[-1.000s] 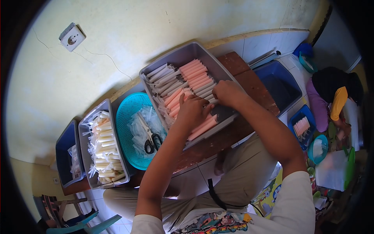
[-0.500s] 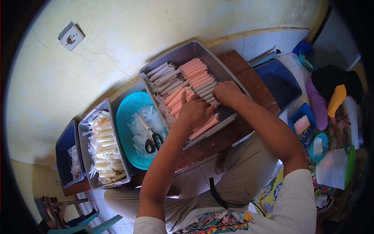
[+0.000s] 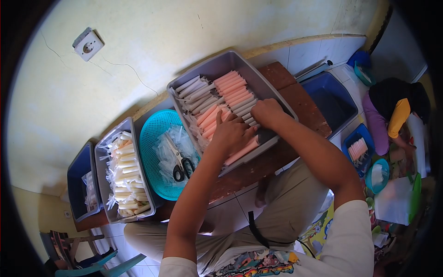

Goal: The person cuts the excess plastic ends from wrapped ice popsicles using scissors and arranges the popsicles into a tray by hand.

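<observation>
A grey tub [image 3: 288,104] holds rows of slim plastic-wrapped tubes, some pink [image 3: 233,85], others greyish [image 3: 199,98]. My left hand [image 3: 230,134] lies over the pink tubes in the near half, its thumb and fingers apart. At the right end of a greyish row, my right hand [image 3: 267,113] is curled with its knuckles up; its fingertips are hidden, so whatever they grip does not show. Below my left hand a single pink tube [image 3: 242,150] lies along the tub's near wall.
Left of the tub, a turquoise basket [image 3: 148,127] contains clear plastic scraps and scissors [image 3: 181,164]. Beyond it stand a tub of cream-coloured tubes [image 3: 129,177] and a dark blue tub [image 3: 76,184]. At right are a blue bin [image 3: 330,101] and a seated person [image 3: 392,106].
Both hands stay at nearly the same places in the tub. The whole view has shifted slightly. The seated person's hand at the right has moved a little.
</observation>
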The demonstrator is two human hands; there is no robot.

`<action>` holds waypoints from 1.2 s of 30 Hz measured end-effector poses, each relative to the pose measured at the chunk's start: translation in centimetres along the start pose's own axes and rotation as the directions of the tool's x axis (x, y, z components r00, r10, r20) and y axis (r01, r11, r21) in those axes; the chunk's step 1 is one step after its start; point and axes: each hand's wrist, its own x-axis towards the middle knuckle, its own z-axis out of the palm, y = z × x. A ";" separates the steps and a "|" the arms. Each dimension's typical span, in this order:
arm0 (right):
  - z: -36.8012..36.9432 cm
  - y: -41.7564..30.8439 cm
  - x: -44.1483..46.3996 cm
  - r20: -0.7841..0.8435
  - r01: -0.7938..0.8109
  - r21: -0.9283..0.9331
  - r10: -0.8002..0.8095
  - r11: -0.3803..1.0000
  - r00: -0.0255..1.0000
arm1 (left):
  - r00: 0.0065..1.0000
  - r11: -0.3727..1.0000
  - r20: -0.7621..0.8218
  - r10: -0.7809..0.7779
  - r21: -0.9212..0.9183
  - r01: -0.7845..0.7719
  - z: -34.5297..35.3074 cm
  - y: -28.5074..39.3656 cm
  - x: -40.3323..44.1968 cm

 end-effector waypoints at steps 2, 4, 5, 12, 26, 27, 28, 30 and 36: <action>-0.2 0.0 -0.1 0.015 0.026 -0.004 -0.026 1.000 1.000 | 1.000 1.000 -0.002 0.002 -0.003 -0.002 0.0 0.0 -0.1; -0.3 0.1 -0.1 0.030 0.015 0.015 -0.015 1.000 0.999 | 1.000 1.000 -0.006 0.001 -0.002 -0.001 0.3 -0.2 -0.1; -0.4 0.0 -0.1 0.046 0.006 0.034 -0.007 0.999 0.999 | 0.996 0.999 -0.093 0.016 -0.035 -0.019 0.6 -0.3 -0.1; -0.3 0.3 -0.1 0.043 -0.025 0.142 0.019 0.990 0.999 | 0.997 1.000 -0.083 0.001 -0.028 -0.003 0.5 -0.3 0.0; -1.9 1.7 -0.8 -0.066 -0.023 0.413 0.055 0.911 0.996 | 0.910 0.969 -0.414 0.008 -0.220 -0.109 0.1 -0.5 -0.4; -1.8 1.7 -0.8 -0.068 -0.021 0.411 0.054 0.911 0.996 | 0.881 0.961 -0.472 0.020 -0.233 -0.147 0.1 -0.6 -0.4; -1.8 1.8 -0.8 -0.121 0.007 0.443 0.052 0.897 0.991 | 0.880 0.962 -0.475 0.020 -0.231 -0.146 0.1 -0.6 -0.4; -2.2 1.6 -0.9 -0.176 0.038 0.472 0.051 0.881 0.983 | 0.792 0.943 -0.610 0.038 -0.240 -0.229 -0.1 -0.5 -0.5; -3.3 1.2 -1.6 -0.386 0.185 0.531 0.042 0.827 0.921 | 0.736 0.945 -0.677 -0.028 -0.258 -0.202 -0.8 -0.4 -0.9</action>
